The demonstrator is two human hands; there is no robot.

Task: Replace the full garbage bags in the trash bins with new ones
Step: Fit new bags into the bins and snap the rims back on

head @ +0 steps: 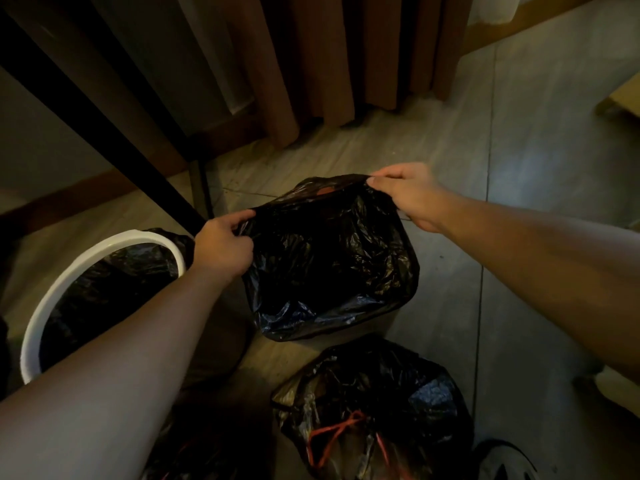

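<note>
Left hand (223,245) and right hand (407,195) each pinch opposite edges of the black bag (329,258) mid-frame, stretching its mouth open, probably as a fresh liner, while the tied full bag (374,410) sits bottom center.

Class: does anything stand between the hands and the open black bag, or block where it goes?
Nothing visible does. The left hand and right hand pinch the black bag at its edge, its mouth spread open. The tied full bag lies nearer the camera and the white-rimmed bin to the left, both apart from it.
</note>
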